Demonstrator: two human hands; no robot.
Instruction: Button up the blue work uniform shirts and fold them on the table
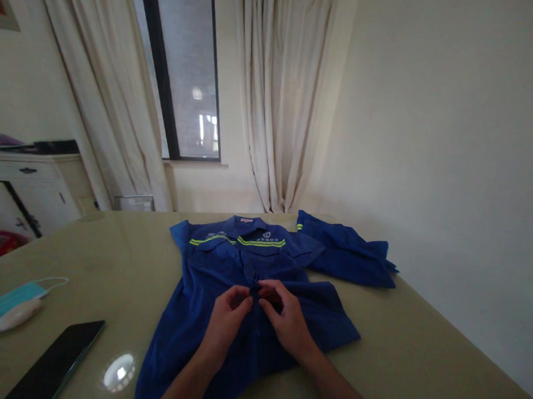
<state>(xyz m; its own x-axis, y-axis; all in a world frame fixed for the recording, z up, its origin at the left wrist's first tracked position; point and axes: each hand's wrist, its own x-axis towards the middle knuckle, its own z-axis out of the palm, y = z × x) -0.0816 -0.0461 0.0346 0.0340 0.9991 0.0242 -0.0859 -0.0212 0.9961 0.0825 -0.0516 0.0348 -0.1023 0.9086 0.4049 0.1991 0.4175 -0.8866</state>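
Observation:
A blue short-sleeved work shirt (pixel 217 272) lies spread on the table, its collar at the far end. Yellow-green stripes cross its chest, with pale print above them. My left hand (pixel 231 316) pinches the shirt's front placket near the middle. Close beside it, my right hand (pixel 285 316) also has thumb and fingers closed on the placket cloth. Between the fingertips the fabric is lifted a little; whether a button is there I cannot make out.
A folded blue garment (pixel 351 251) lies behind the shirt at the right. On the left are a dark phone (pixel 51 375), a light blue face mask (pixel 17 299) and a whitish oval object (pixel 18 315). A wall (pixel 463 169) borders the table (pixel 420 346) on the right.

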